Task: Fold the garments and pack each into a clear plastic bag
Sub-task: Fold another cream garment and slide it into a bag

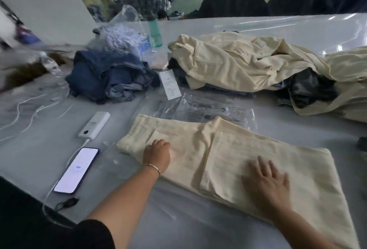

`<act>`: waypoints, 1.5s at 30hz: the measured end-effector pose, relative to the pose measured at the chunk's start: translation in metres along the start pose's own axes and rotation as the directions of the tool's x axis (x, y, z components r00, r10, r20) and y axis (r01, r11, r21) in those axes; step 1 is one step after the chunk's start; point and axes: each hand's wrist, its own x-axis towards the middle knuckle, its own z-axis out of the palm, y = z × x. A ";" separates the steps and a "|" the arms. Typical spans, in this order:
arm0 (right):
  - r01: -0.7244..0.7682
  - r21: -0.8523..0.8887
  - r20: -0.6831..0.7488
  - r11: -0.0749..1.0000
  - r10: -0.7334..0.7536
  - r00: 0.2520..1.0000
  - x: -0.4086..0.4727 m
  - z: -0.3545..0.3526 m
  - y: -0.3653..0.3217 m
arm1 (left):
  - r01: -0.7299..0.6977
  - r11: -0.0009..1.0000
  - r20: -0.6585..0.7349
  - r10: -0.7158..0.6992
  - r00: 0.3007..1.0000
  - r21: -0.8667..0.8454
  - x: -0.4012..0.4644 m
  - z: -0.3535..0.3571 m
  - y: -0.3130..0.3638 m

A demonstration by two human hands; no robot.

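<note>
A cream garment (pixel 198 149) lies partly folded on the grey table in front of me. My left hand (pixel 157 152) rests on its left end, near the waistband, with fingers curled down onto the cloth. My right hand (pixel 266 181) lies flat with spread fingers on the folded right part. A clear plastic bag (pixel 214 109) with printed text lies flat just beyond the garment. A white paper tag (pixel 170 84) sits at the bag's far left corner.
A heap of cream garments (pixel 248 61) lies at the back right and a pile of blue denim (pixel 111 75) at the back left. A lit phone (pixel 76 170) and white power bank (pixel 94 124) lie left of the garment. A green bottle (pixel 155 33) stands behind.
</note>
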 end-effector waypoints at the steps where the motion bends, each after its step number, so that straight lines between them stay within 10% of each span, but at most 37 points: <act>1: 0.117 0.016 0.005 0.993 -0.117 0.993 -0.001 0.004 -0.024 | 0.054 0.998 0.010 -0.054 0.998 0.015 -0.001 -0.003 -0.009; 6: 0.353 0.069 -0.021 0.933 -0.353 0.936 -0.001 0.020 -0.097 | 0.481 0.850 0.011 -0.490 0.871 -0.214 -0.003 -0.020 -0.049; 16: 0.339 0.002 -0.081 0.941 -0.338 0.938 0.018 0.013 -0.117 | 0.673 -0.094 0.489 -0.760 0.428 -0.734 0.012 -0.019 -0.085; 23: 0.303 0.097 -0.063 0.948 -0.298 0.952 0.019 0.014 -0.111 | 0.319 -0.477 0.572 -0.631 0.524 -0.819 0.023 -0.035 -0.063; 25: 0.204 0.318 0.019 0.926 -0.222 0.975 0.019 0.005 -0.107 | 0.185 -0.695 0.589 -0.403 0.700 -0.695 0.026 -0.062 -0.039; 27: -0.025 0.744 0.155 0.667 -0.136 0.979 0.017 -0.019 -0.096 | 0.165 -0.757 0.546 -0.284 0.788 -0.632 0.026 -0.084 -0.013; 30: -0.206 0.966 0.227 0.156 -0.133 0.965 0.010 -0.064 -0.071 | 0.090 -0.656 0.371 -0.303 0.878 -0.750 0.010 -0.119 0.036; 33: -0.163 0.980 0.145 -0.118 -0.149 0.978 -0.001 -0.107 -0.040 | -0.021 -0.387 0.085 -0.255 0.963 -0.922 -0.019 -0.139 0.101; 35: -0.133 0.959 0.093 -0.251 -0.166 0.982 -0.014 -0.133 -0.018 | -0.046 -0.128 -0.049 0.018 0.999 -0.991 -0.048 -0.139 0.151; 37: -0.094 0.982 0.080 -0.164 -0.090 0.993 -0.030 -0.146 0.004 | -0.035 -0.023 -0.041 0.495 0.868 -0.999 -0.074 -0.130 0.193; 39: -0.113 0.978 0.077 0.177 0.197 0.977 -0.042 -0.136 0.029 | -0.057 0.107 0.039 0.728 0.685 -0.993 -0.085 -0.111 0.220; 41: -0.253 0.892 0.084 0.373 0.413 0.907 -0.051 -0.113 0.059 | -0.109 0.280 0.114 0.675 0.729 -0.954 -0.080 -0.090 0.228; 45: -0.235 0.951 0.122 0.203 0.451 0.884 -0.057 -0.082 0.106 | -0.116 0.767 0.139 0.259 0.956 -0.631 -0.049 -0.058 0.201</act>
